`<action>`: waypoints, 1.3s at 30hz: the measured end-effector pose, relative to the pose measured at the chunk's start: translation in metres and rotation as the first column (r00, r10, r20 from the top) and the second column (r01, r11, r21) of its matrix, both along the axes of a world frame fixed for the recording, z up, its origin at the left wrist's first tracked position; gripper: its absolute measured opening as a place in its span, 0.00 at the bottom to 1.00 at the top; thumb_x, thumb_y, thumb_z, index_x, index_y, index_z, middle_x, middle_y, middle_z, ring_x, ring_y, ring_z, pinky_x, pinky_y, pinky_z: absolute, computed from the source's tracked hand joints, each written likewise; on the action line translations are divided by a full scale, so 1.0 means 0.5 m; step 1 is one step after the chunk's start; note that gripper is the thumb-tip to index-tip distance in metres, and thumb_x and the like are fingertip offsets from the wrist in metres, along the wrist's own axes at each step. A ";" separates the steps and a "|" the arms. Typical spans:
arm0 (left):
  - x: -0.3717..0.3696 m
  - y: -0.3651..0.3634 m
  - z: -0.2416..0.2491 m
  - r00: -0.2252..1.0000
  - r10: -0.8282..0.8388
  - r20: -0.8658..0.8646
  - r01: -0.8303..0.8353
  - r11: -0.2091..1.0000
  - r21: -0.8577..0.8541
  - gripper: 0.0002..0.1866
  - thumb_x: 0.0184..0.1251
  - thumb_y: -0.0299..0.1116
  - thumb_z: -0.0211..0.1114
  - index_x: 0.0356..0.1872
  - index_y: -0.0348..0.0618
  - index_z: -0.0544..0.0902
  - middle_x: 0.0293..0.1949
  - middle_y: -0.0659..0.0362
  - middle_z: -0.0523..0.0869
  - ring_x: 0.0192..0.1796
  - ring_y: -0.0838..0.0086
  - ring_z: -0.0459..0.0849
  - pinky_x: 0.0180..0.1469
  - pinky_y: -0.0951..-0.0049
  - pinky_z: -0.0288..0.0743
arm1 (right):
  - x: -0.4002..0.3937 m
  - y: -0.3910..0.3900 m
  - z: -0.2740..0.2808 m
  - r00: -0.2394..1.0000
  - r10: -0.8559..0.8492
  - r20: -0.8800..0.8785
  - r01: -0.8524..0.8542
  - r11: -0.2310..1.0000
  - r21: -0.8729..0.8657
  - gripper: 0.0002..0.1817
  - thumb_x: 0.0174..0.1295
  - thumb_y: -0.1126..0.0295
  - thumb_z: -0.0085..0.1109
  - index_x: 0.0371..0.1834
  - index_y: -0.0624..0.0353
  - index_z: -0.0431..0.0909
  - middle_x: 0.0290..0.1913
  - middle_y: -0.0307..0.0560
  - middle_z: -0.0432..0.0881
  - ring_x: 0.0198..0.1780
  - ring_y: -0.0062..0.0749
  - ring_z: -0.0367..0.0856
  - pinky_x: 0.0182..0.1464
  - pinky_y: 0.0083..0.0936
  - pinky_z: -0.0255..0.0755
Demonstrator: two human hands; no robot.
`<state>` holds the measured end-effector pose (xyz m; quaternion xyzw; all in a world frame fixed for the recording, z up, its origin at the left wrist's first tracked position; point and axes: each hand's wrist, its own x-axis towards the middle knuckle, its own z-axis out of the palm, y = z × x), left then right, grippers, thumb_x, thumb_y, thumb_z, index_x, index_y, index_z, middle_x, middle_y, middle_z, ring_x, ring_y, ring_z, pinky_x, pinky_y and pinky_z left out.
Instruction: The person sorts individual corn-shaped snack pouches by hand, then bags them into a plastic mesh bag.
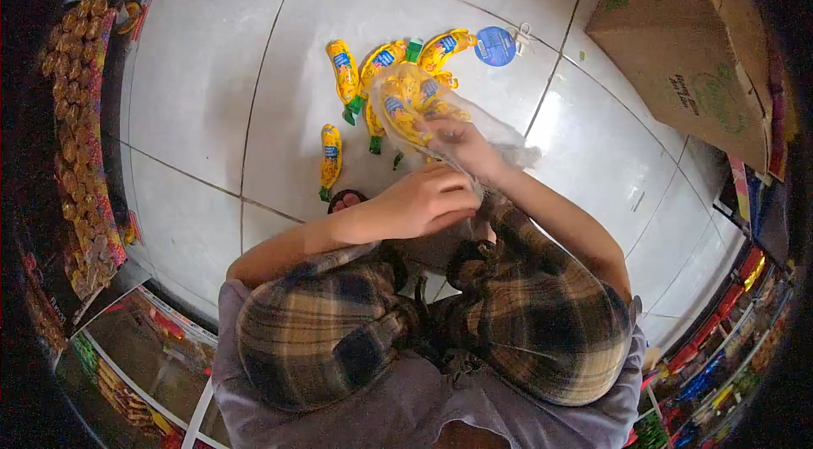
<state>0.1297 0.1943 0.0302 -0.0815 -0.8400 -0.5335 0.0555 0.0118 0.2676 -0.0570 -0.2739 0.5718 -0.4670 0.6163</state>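
Observation:
A clear plastic bag (483, 115) with several yellow banana-shaped packets in it lies between my hands. My right hand (461, 144) is closed on the bag's side, near the packets. Nearer to me, my left hand (436, 199) has its fingers curled round the bag's edge. Beyond the bag, more yellow packets with green ends lie on the floor, among them one upper left packet (343, 72) and one at the top (445, 47). A single packet (330, 159) rests apart, left of my hands.
A round blue tag (496, 46) with a white tie lies on the tiled floor (195, 93). At the upper right stands a cardboard box (686, 51). Packaged goods (80, 144) line the left edge, and shelves of goods (720, 356) the lower right.

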 end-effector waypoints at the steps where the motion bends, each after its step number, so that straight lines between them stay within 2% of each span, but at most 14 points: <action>1: -0.002 -0.001 -0.001 1.000 0.017 -0.020 -0.017 1.000 -0.011 0.10 0.44 0.27 0.59 0.32 0.42 0.72 0.33 0.58 0.71 0.39 0.64 0.71 0.41 0.67 0.64 | 0.000 0.001 -0.006 1.000 0.001 0.000 -0.001 1.000 0.002 0.16 0.51 0.78 0.48 0.45 0.61 0.70 0.44 0.41 0.72 0.44 0.22 0.69 0.46 0.19 0.65; 3: -0.003 0.002 -0.002 0.999 0.033 -0.040 -0.034 0.999 -0.020 0.09 0.45 0.27 0.59 0.31 0.43 0.72 0.31 0.58 0.71 0.37 0.65 0.72 0.39 0.69 0.65 | 0.000 0.001 -0.018 0.989 0.036 -0.142 -0.062 0.981 -0.186 0.17 0.51 0.78 0.49 0.46 0.59 0.69 0.45 0.40 0.72 0.45 0.21 0.68 0.47 0.19 0.64; 6: -0.003 0.006 -0.006 0.999 0.028 -0.025 -0.029 0.998 -0.052 0.09 0.45 0.27 0.58 0.30 0.42 0.72 0.31 0.57 0.71 0.37 0.64 0.72 0.39 0.68 0.66 | -0.007 0.000 -0.004 0.982 0.145 -0.124 -0.149 0.989 -0.023 0.18 0.51 0.78 0.48 0.48 0.58 0.68 0.48 0.40 0.71 0.48 0.22 0.66 0.50 0.21 0.61; 13: 0.004 0.007 -0.001 0.994 0.082 0.070 -0.080 0.996 -0.035 0.06 0.48 0.28 0.57 0.28 0.41 0.71 0.27 0.55 0.72 0.31 0.62 0.74 0.30 0.68 0.68 | -0.028 0.010 0.003 0.964 0.167 -0.207 -0.187 0.979 -0.080 0.22 0.49 0.80 0.47 0.51 0.58 0.64 0.52 0.44 0.67 0.53 0.26 0.63 0.55 0.23 0.56; 18: 0.012 -0.007 0.011 0.967 0.200 0.158 -0.209 0.977 0.044 0.04 0.51 0.28 0.55 0.28 0.40 0.72 0.25 0.55 0.73 0.28 0.62 0.74 0.27 0.69 0.67 | -0.082 0.028 0.109 0.787 0.243 -0.567 -0.393 0.906 -0.157 0.18 0.50 0.75 0.47 0.47 0.62 0.67 0.46 0.52 0.71 0.49 0.40 0.68 0.52 0.25 0.59; 22: 0.011 -0.056 0.049 0.914 0.326 0.243 -0.372 0.910 0.181 0.04 0.55 0.27 0.52 0.28 0.38 0.72 0.24 0.57 0.74 0.25 0.72 0.74 0.26 0.77 0.67 | -0.170 0.047 0.279 0.746 0.446 -0.494 -0.586 0.793 -0.168 0.10 0.53 0.72 0.47 0.37 0.65 0.72 0.38 0.51 0.75 0.39 0.40 0.74 0.42 0.26 0.66; 24: 0.012 -0.083 0.073 0.801 0.436 0.411 -0.582 0.728 0.361 0.05 0.57 0.28 0.50 0.28 0.37 0.71 0.23 0.62 0.73 0.25 0.80 0.71 0.26 0.82 0.66 | -0.217 0.064 0.321 0.822 0.341 -0.456 -0.502 0.811 -0.299 0.09 0.53 0.71 0.47 0.32 0.66 0.74 0.34 0.51 0.76 0.34 0.35 0.75 0.37 0.24 0.68; 26: 0.022 -0.118 0.092 0.763 0.513 0.393 -0.645 0.647 0.407 0.05 0.58 0.28 0.48 0.27 0.38 0.71 0.23 0.65 0.72 0.24 0.85 0.69 0.25 0.85 0.64 | -0.261 0.080 0.286 0.989 0.140 -0.044 -0.144 0.860 -0.491 0.07 0.53 0.74 0.46 0.29 0.65 0.74 0.32 0.50 0.76 0.33 0.34 0.74 0.34 0.24 0.67; 28: 0.032 -0.156 0.113 0.715 0.620 0.323 -0.698 0.604 0.384 0.06 0.58 0.27 0.46 0.27 0.38 0.71 0.22 0.64 0.71 0.22 0.85 0.67 0.21 0.86 0.61 | -0.266 0.078 0.233 0.960 -0.279 0.008 0.268 0.917 -0.296 0.08 0.54 0.71 0.46 0.31 0.63 0.72 0.31 0.43 0.75 0.30 0.26 0.71 0.31 0.19 0.64; 30: 0.044 -0.194 0.133 0.690 0.698 0.191 -0.708 0.595 0.379 0.07 0.58 0.27 0.45 0.25 0.37 0.70 0.20 0.63 0.69 0.19 0.85 0.65 0.19 0.86 0.58 | -0.248 0.053 0.165 0.903 -0.222 -0.368 0.199 0.975 -0.100 0.09 0.53 0.70 0.48 0.36 0.62 0.71 0.31 0.39 0.74 0.31 0.20 0.69 0.32 0.16 0.63; 34: 0.087 -0.271 0.182 0.473 0.880 -0.053 -0.864 0.475 0.165 0.09 0.58 0.30 0.44 0.22 0.39 0.68 0.17 0.63 0.65 0.17 0.83 0.60 0.17 0.84 0.52 | -0.195 0.048 0.029 0.970 0.011 -0.244 0.004 0.998 0.064 0.09 0.52 0.71 0.49 0.37 0.59 0.71 0.33 0.39 0.74 0.32 0.19 0.70 0.34 0.16 0.64; 36: 0.122 -0.319 0.217 0.478 0.878 -0.007 -0.779 0.427 0.459 0.09 0.58 0.32 0.44 0.22 0.40 0.66 0.17 0.64 0.61 0.17 0.83 0.56 0.16 0.83 0.49 | -0.154 0.042 -0.009 0.840 0.112 -0.532 -0.126 0.992 0.010 0.12 0.49 0.74 0.50 0.39 0.60 0.70 0.35 0.43 0.74 0.34 0.25 0.71 0.36 0.19 0.66; 38: 0.133 -0.333 0.258 0.278 0.960 0.013 -0.763 0.213 0.610 0.10 0.58 0.33 0.44 0.21 0.40 0.65 0.16 0.65 0.58 0.18 0.82 0.55 0.16 0.82 0.48 | -0.124 0.035 -0.011 0.737 0.167 -0.654 -0.240 0.970 -0.023 0.16 0.44 0.75 0.53 0.41 0.56 0.71 0.40 0.50 0.71 0.42 0.39 0.70 0.42 0.27 0.65; 39: 0.150 -0.346 0.265 0.434 0.899 -0.052 -0.669 0.360 0.650 0.11 0.58 0.34 0.44 0.21 0.39 0.65 0.16 0.63 0.60 0.18 0.82 0.56 0.17 0.82 0.49 | -0.110 0.034 -0.019 0.634 0.182 -0.752 -0.317 0.948 -0.038 0.19 0.44 0.75 0.53 0.43 0.56 0.70 0.42 0.50 0.69 0.43 0.40 0.69 0.43 0.29 0.65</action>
